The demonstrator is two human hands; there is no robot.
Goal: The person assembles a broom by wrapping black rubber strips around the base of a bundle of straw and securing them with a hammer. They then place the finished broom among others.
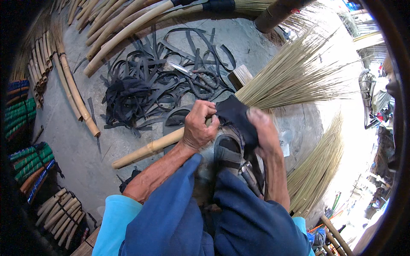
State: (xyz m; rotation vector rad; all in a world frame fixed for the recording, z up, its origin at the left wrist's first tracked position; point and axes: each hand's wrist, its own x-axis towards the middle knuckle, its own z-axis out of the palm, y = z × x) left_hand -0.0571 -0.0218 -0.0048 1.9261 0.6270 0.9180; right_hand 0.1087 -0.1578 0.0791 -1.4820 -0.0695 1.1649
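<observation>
And here are the trousers point(164, 209), deep navy, plain cloth, loose and softly creased down both legs! Just outside them on the left, a bright turquoise sleeve point(117, 215) pops out, smooth and short, its edge stopping above the elbow; on their right, only a sliver of the matching sleeve point(300, 223) shows. Past the trousers' knees, look, dark sandals: the right sandal point(227, 153) with broad black straps edged in grey, the left sandal point(175, 119) dark too, partly hidden.
</observation>
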